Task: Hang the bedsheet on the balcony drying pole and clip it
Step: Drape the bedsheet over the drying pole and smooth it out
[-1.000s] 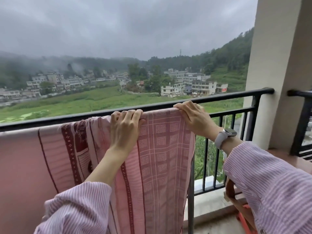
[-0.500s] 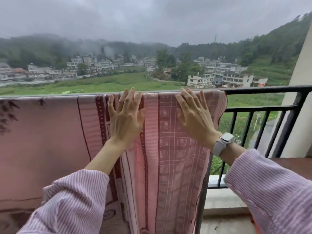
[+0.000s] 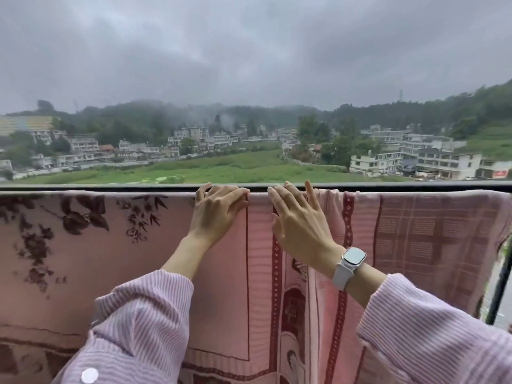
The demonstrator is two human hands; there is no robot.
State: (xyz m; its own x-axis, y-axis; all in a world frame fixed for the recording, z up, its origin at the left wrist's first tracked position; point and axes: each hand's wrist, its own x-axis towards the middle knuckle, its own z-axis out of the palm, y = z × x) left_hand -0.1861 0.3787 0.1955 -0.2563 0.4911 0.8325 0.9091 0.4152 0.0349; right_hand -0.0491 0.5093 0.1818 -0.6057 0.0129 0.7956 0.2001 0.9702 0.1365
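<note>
both hands have slid leftward along the bedsheet [image 3: 415, 239]. it hangs over the pole [image 3: 110, 186], running left to right across mid-frame. left hand [image 3: 216, 214] curls over its top fold; right hand [image 3: 299, 225] lies flat, fingers spread.

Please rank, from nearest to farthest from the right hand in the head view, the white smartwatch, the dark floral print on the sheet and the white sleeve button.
From the right hand:
1. White smartwatch, on its wrist.
2. White sleeve button, lower left.
3. Dark floral print, far left.
</note>
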